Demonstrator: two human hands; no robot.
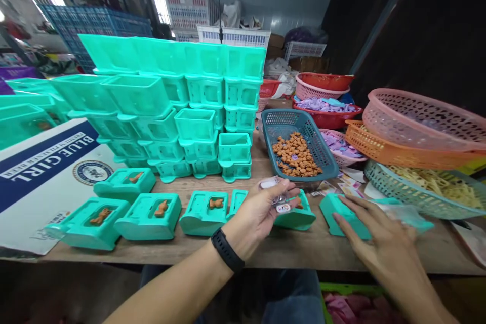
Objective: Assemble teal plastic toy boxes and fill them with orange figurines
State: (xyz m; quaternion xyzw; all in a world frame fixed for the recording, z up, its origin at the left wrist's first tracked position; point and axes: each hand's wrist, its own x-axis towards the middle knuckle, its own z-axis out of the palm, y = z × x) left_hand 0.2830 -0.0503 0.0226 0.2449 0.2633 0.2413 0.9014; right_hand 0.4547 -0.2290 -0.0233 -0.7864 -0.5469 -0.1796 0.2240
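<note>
My left hand [258, 212], a black band on its wrist, is curled around several small clear plastic pieces with white printed labels [283, 207]. Behind and under it are green plastic boxes, one of them the green box [294, 220] with a brown figure partly hidden by my fingers. My right hand [383, 238] has its fingers stretched out over another green box [343, 217] at the right. Clear film [410, 215] lies by its fingers; whether they touch it I cannot tell. To the left, green boxes [150, 217] each carry a small brown bear-like figure [161, 208] in a recess.
Green boxes [201, 126] are stacked high behind the row. A grey-blue basket [330, 162] holds many brown figures. At the right are stacked baskets, among them a pink basket [425, 116] and a pale green basket [391, 187]. A white carton [56, 177] leans at the left.
</note>
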